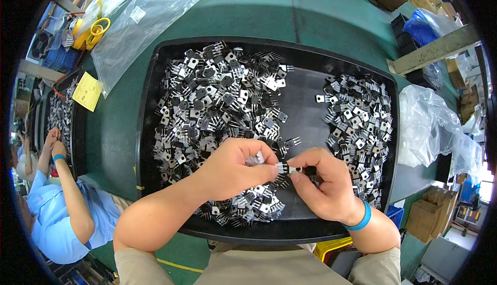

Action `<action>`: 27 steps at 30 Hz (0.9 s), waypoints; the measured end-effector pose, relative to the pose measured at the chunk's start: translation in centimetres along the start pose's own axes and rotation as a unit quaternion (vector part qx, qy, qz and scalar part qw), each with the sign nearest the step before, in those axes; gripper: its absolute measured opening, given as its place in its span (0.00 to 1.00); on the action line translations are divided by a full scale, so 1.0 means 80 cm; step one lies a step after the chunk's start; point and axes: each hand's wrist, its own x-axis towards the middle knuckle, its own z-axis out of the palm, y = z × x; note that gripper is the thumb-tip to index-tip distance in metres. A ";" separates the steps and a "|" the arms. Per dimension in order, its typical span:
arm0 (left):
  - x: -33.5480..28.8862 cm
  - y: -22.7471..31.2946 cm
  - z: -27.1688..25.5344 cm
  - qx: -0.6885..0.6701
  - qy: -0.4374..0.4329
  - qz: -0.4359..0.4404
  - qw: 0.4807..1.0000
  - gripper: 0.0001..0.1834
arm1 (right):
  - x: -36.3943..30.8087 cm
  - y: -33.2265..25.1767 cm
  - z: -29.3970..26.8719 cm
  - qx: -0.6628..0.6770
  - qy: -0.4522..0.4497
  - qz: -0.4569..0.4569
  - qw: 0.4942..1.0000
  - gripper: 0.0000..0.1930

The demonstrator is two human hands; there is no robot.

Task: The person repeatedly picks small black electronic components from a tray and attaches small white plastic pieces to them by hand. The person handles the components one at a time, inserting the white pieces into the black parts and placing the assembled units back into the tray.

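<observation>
A wide black tray (305, 236) in front of me holds two heaps of three-legged transistors: a large left heap (207, 103) and a smaller right heap (360, 129). Over the gap between the heaps, both my hands meet at a small transistor (282, 168). My left hand (228, 168) is closed, with thumb and forefinger at the transistor's left side; another small part (257, 158) shows inside its curled fingers. My right hand (329, 184), with a blue band at the wrist, pinches the right side between thumb and forefinger. Whether one or two transistors lie between the fingertips is hard to see.
The tray stands on a green table (248, 10). Clear plastic bags lie behind it (150, 20) and to its right (427, 124). At left, a co-worker in a light blue shirt (62, 212) handles parts at another tray, beside a yellow paper tag (88, 91).
</observation>
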 end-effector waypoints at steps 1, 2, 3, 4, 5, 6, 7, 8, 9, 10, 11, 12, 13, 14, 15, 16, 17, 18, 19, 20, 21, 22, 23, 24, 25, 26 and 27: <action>0.000 -0.001 0.001 0.015 0.000 0.006 1.000 0.05 | -0.001 0.002 0.002 0.012 -0.005 0.009 1.000 0.09; 0.001 -0.003 0.001 0.030 0.000 0.012 0.999 0.05 | -0.002 0.005 0.005 0.025 -0.011 0.017 0.999 0.09; 0.001 -0.004 0.000 0.035 0.000 0.011 0.999 0.05 | -0.003 0.007 0.007 0.037 -0.016 0.026 0.999 0.09; 0.002 -0.006 0.000 0.039 0.001 0.010 0.999 0.05 | -0.002 0.005 0.006 0.034 -0.024 0.045 0.998 0.10; 0.002 -0.007 -0.001 0.043 0.002 0.009 0.999 0.05 | -0.001 0.003 0.006 0.031 -0.032 0.063 0.997 0.10; 0.002 -0.007 -0.002 0.024 0.001 -0.001 1.000 0.05 | 0.000 0.002 0.005 0.028 -0.040 0.081 0.995 0.10; 0.003 -0.006 -0.002 0.004 -0.002 -0.010 1.000 0.05 | 0.000 0.006 0.005 0.044 -0.028 0.079 0.996 0.11; 0.004 -0.005 -0.003 -0.015 -0.005 -0.019 1.000 0.05 | -0.001 0.014 0.006 0.060 -0.016 0.077 0.995 0.11; 0.003 -0.004 -0.004 -0.056 -0.007 -0.026 0.998 0.07 | -0.001 0.019 0.005 0.076 -0.003 0.074 0.994 0.11; 0.002 -0.005 -0.007 -0.098 -0.008 -0.034 0.995 0.09 | 0.000 0.007 -0.004 0.116 -0.036 0.167 0.978 0.12; 0.003 -0.005 -0.008 -0.141 -0.010 -0.041 0.989 0.10 | 0.000 0.006 -0.007 0.282 -0.028 0.258 0.924 0.08; 0.004 -0.004 -0.009 -0.155 0.006 -0.055 0.986 0.14 | 0.003 0.011 -0.011 0.376 -0.007 0.261 0.889 0.06; 0.005 -0.003 -0.010 -0.165 0.005 -0.056 0.985 0.14 | 0.007 0.015 -0.014 0.467 0.015 0.262 0.844 0.04; 0.006 -0.004 -0.010 -0.175 0.004 -0.057 0.983 0.14 | 0.010 0.013 -0.016 0.424 0.036 0.283 0.860 0.03; 0.007 -0.004 -0.010 -0.185 0.002 -0.059 0.981 0.14 | 0.012 0.017 -0.019 0.275 0.020 0.226 0.934 0.04; 0.006 -0.003 -0.009 -0.193 0.005 -0.056 0.980 0.13 | 0.014 0.026 -0.021 0.118 0.000 0.161 0.980 0.04; 0.006 -0.002 -0.008 -0.197 0.008 -0.054 0.979 0.12 | 0.017 0.029 -0.021 -0.042 -0.020 0.091 0.995 0.05; 0.005 -0.002 -0.007 -0.200 0.012 -0.052 0.978 0.12 | 0.019 0.024 -0.021 -0.109 -0.064 0.101 0.987 0.07; 0.005 -0.001 -0.006 -0.202 0.011 -0.050 0.978 0.12 | 0.014 0.029 -0.019 -0.174 -0.093 0.084 0.977 0.07; 0.006 -0.001 -0.006 -0.200 0.007 -0.051 0.978 0.12 | 0.007 0.039 -0.015 -0.238 -0.122 0.066 0.961 0.08; 0.007 -0.002 -0.006 -0.198 0.003 -0.051 0.979 0.11 | 0.000 0.045 -0.012 -0.300 -0.151 0.048 0.941 0.08; 0.007 -0.004 -0.007 -0.196 0.002 -0.051 0.979 0.11 | -0.002 0.044 -0.006 -0.312 -0.160 0.083 0.933 0.10; 0.007 -0.004 -0.008 -0.197 -0.001 -0.053 0.979 0.11 | -0.002 0.045 -0.004 -0.324 -0.176 0.087 0.925 0.10; 0.006 -0.005 -0.009 -0.197 -0.005 -0.056 0.979 0.10 | -0.003 0.046 -0.003 -0.336 -0.192 0.092 0.918 0.10; 0.006 -0.004 -0.010 -0.197 -0.009 -0.057 0.979 0.10 | -0.003 0.046 -0.003 -0.348 -0.207 0.096 0.909 0.10; 0.006 -0.004 -0.009 -0.179 -0.006 -0.055 0.982 0.09 | -0.001 0.045 -0.005 -0.308 -0.196 0.090 0.927 0.09; 0.006 -0.005 -0.008 -0.161 -0.002 -0.052 0.986 0.09 | 0.001 0.045 -0.007 -0.266 -0.184 0.085 0.942 0.08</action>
